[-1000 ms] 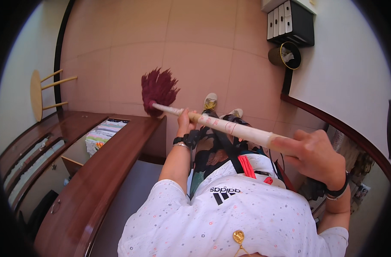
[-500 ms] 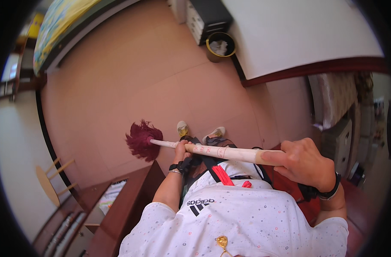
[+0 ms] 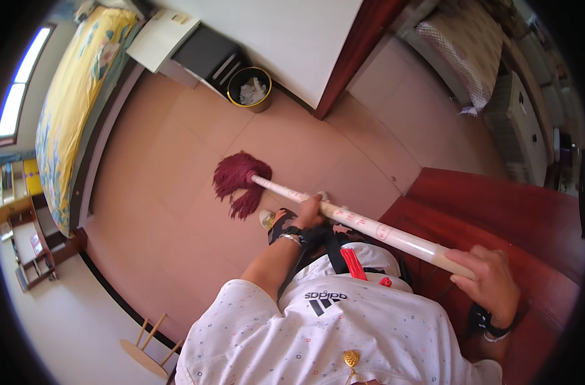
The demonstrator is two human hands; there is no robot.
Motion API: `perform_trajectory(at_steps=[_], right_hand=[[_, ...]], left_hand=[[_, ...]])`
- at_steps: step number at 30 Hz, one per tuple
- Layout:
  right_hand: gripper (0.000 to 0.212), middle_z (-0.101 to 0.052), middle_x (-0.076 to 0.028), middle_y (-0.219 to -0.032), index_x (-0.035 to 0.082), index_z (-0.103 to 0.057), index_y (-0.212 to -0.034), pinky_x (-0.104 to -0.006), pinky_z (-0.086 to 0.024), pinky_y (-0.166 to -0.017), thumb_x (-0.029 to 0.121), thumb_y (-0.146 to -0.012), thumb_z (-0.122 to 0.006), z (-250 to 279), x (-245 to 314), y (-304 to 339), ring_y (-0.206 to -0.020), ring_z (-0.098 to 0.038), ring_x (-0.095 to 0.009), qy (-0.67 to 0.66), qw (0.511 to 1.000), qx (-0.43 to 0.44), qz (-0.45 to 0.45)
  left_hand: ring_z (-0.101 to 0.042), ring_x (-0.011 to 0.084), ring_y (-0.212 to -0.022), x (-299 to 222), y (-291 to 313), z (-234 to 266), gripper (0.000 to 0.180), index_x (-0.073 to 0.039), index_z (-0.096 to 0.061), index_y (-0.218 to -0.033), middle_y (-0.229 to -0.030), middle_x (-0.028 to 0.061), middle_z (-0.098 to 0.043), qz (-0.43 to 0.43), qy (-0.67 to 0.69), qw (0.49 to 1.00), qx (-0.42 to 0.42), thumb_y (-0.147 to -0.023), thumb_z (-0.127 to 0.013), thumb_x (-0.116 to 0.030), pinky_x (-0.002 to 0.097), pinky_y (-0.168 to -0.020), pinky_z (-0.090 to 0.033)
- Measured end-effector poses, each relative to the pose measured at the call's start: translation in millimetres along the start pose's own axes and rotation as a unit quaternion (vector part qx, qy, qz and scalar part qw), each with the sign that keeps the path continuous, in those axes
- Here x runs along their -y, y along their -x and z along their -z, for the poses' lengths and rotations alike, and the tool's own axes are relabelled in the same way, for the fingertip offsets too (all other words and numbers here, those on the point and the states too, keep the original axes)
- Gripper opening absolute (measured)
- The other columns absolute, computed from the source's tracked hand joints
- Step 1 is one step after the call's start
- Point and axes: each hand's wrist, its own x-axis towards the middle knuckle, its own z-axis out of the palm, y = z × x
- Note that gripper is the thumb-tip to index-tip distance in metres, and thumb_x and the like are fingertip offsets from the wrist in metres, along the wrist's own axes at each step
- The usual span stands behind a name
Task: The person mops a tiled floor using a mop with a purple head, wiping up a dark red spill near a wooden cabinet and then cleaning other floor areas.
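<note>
Both of my hands grip a mop (image 3: 363,224) with a long pale handle that slants from lower right up to the left. Partway along the handle, my left hand (image 3: 310,210) is wrapped round it. At the upper end, my right hand (image 3: 488,276) closes over the handle with the thumb laid along it. Dark red strands of the mop head (image 3: 241,176) spread on the pinkish tiled floor (image 3: 170,147), just ahead of my shoes. One shoe (image 3: 267,219) shows beside the strands; the other is mostly hidden behind my left hand and the handle.
A bin (image 3: 249,90) with crumpled paper stands by a dark cabinet (image 3: 209,54) and a white wall. A bed (image 3: 81,109) with a yellow floral cover lies far left. A red-brown door (image 3: 498,212) is close on my right. A wooden stool (image 3: 145,356) is at lower left.
My view has turned to the right, bringing the red-brown door close on that side. The mop head has swung forward and its strands have spread out. Both hands keep their hold.
</note>
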Motion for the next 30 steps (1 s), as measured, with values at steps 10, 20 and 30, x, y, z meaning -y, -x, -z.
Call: perform_trajectory(at_steps=[10,20,30], right_hand=[[0.042,-0.054,-0.012,-0.071,0.007,-0.059,-0.1,-0.0379,-0.04,-0.058,0.009,-0.058,-0.068,-24.5,10.1,36.7,-0.064,-0.053,-0.029,-0.098,0.973,-0.086,-0.191],[0.039,-0.053,-0.011,-0.067,0.006,-0.062,-0.093,-0.0377,-0.036,-0.053,0.01,-0.054,-0.068,5.8,52.6,6.7,-0.058,-0.052,-0.029,0.026,0.994,-0.064,-0.081],[0.034,-0.053,-0.008,-0.061,0.01,-0.065,-0.085,-0.0358,-0.035,-0.053,0.017,-0.052,-0.069,57.6,137.2,-38.3,-0.057,-0.052,-0.026,0.085,0.99,0.013,0.112]], left_hand=[[-0.057,0.0275,-0.064,12.4,-12.5,-137.8,0.036,0.007,-0.034,-0.106,-0.085,0.0171,-0.05,-0.002,-0.188,0.982,0.016,-0.079,-0.053,-0.007,0.0399,-0.054,-0.052],[-0.053,0.0248,-0.058,-10.1,-9.1,-103.4,0.021,0.002,-0.038,-0.095,-0.072,0.0117,-0.048,-0.01,-0.09,0.995,0.041,-0.081,-0.051,-0.007,0.0389,-0.053,-0.05],[-0.059,0.0288,-0.069,-66.8,63.6,3.0,0.032,0.005,-0.033,-0.105,-0.083,0.0161,-0.051,-0.045,0.096,0.994,-0.009,-0.08,-0.049,-0.006,0.0445,-0.059,-0.053]])
